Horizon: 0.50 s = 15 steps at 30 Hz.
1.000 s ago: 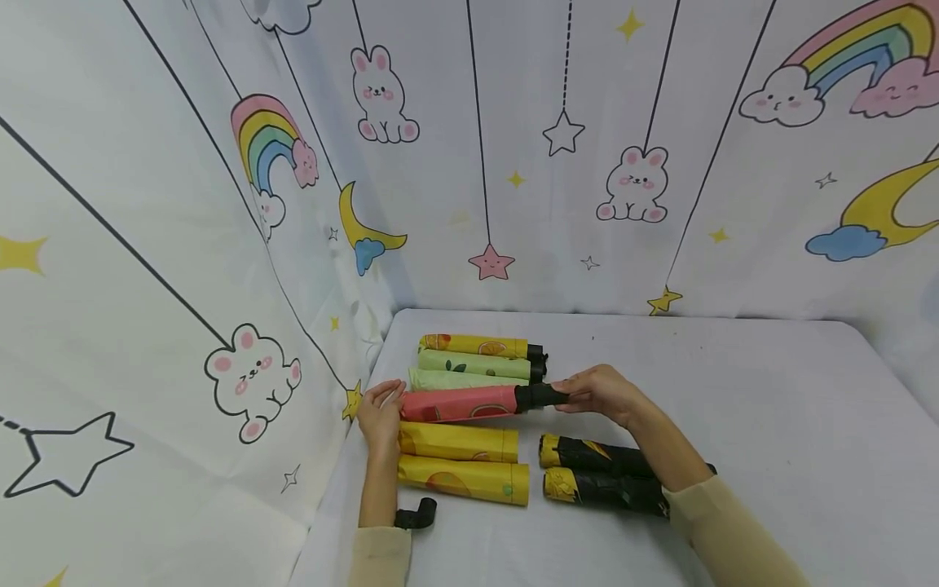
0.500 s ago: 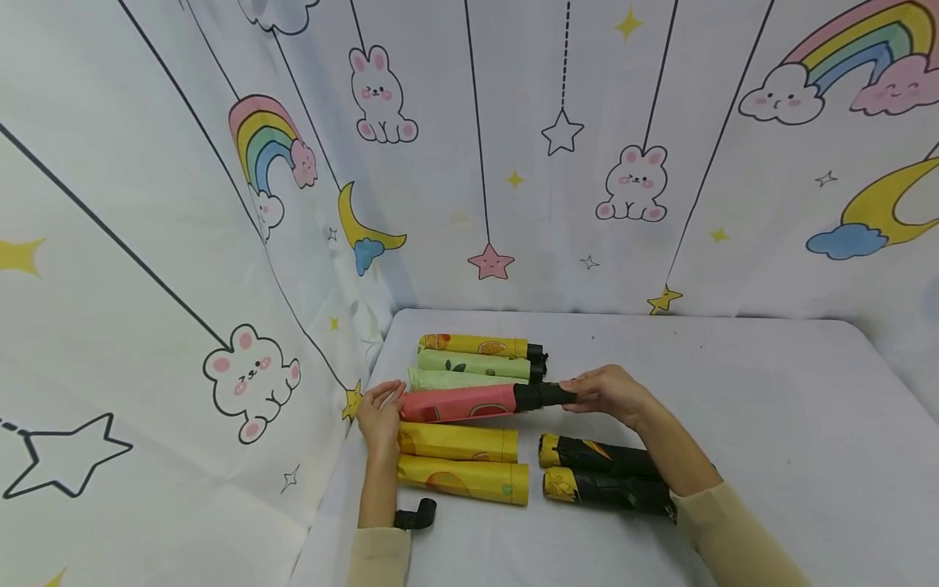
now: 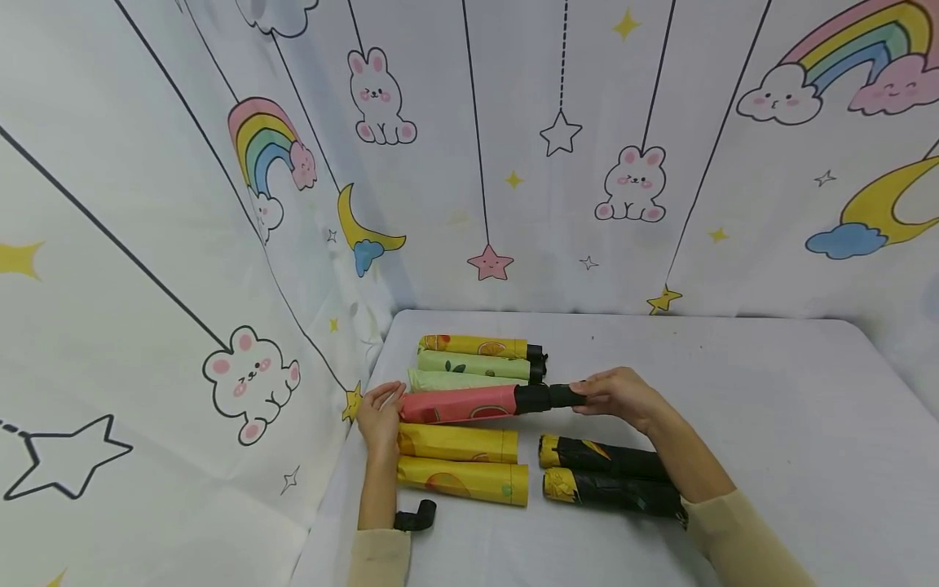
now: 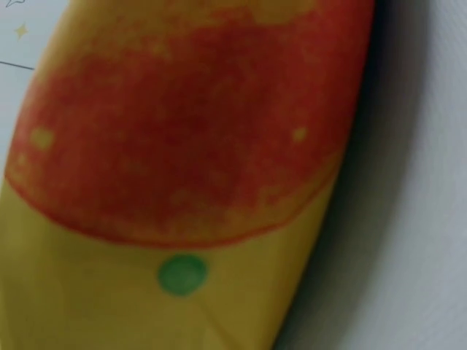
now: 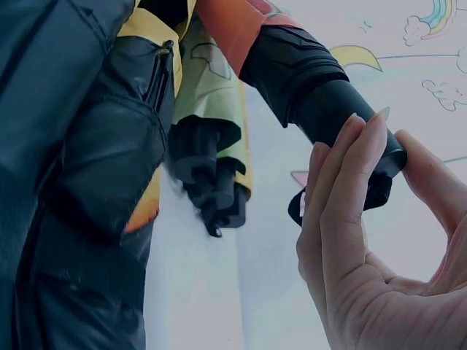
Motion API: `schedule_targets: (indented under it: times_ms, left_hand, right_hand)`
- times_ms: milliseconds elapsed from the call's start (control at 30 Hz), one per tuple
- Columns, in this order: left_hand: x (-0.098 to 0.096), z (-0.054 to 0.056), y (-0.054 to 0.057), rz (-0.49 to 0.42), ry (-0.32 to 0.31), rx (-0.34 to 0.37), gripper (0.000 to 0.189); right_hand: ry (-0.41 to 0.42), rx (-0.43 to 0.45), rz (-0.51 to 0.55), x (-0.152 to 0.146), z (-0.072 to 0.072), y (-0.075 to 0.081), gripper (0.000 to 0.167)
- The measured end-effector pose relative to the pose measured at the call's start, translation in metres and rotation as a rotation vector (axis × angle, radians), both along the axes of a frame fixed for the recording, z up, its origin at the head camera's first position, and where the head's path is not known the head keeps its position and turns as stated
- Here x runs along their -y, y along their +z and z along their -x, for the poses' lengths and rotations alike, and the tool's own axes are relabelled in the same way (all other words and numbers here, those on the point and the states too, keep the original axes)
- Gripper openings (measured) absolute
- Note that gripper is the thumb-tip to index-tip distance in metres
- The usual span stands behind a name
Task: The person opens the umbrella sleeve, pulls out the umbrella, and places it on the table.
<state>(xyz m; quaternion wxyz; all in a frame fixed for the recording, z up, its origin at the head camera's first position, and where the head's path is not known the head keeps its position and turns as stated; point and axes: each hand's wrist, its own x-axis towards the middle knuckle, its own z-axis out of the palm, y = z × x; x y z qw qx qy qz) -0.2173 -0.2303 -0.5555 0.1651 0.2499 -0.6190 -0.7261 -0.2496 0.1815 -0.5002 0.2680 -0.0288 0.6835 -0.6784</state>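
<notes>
A folding umbrella in a red sleeve (image 3: 459,404) with watermelon prints lies slantwise above the left part of the table. My left hand (image 3: 381,413) pinches the sleeve's left end. At the other end, the fingers and thumb of my right hand (image 3: 620,397) grip the umbrella's black handle (image 5: 337,109), which sticks out of the sleeve along with some black fabric (image 5: 286,67). A yellow sleeve (image 3: 462,480) lies under the left forearm's side and fills the left wrist view; a second yellow sleeve (image 3: 458,443) lies just beyond it. The left hand is not seen in its wrist view.
Beyond the red sleeve lie two green-sleeved umbrellas (image 3: 473,364) and a yellow-sleeved one (image 3: 473,346), black handles rightward. Two bare black umbrellas (image 3: 612,490) lie beneath the right forearm. A black hooked piece (image 3: 420,515) sits at the left wrist. Patterned curtains (image 3: 433,204) bound the table.
My right hand has moved slightly right with the black handle, and more of the umbrella shows outside the red sleeve. My left hand stays at the sleeve's left end.
</notes>
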Motion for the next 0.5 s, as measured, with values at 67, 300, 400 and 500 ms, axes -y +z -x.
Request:
schedule_targets:
  times_ms: [67,300,400,500]
  left_hand:
    - [0.000,0.000,0.000,-0.002,0.001,0.001,0.031]
    - [0.000,-0.002,0.002,-0.016,0.001,-0.005,0.032]
    - [0.000,-0.002,0.002,-0.014,-0.003,-0.006,0.032]
    - [0.001,-0.001,0.002,-0.015,-0.009,-0.007,0.032]
  right_hand:
    - [0.004,-0.006,0.003,-0.004,-0.001,0.001,0.017]
    - [0.010,-0.009,0.024,-0.013,-0.005,0.004,0.014]
    - [0.016,-0.018,0.026,-0.016,-0.005,0.005,0.015]
    - [0.013,-0.024,0.021,-0.019,-0.006,0.005,0.015]
